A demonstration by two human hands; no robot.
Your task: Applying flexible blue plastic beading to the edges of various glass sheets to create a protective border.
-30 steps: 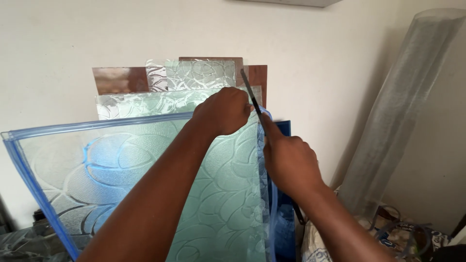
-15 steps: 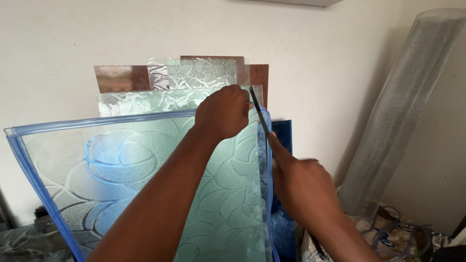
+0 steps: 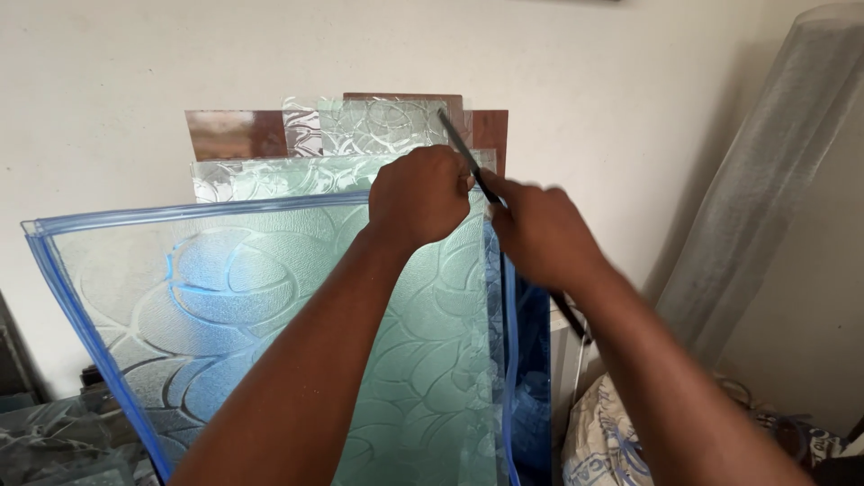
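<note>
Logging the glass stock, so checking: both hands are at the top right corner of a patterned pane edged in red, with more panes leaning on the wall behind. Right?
Not quite: the head view shows the patterned pane edged in blue, not red. The left hand and right hand are at its top right corner, more panes behind.

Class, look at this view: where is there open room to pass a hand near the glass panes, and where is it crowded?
Open room: the bare wall above and left of the blue-edged patterned pane, and the gap between the right hand and the mesh roll. Crowded: the pane's top right corner, where the left hand and the thin dark strip meet, and the cluttered floor lower right.
</note>
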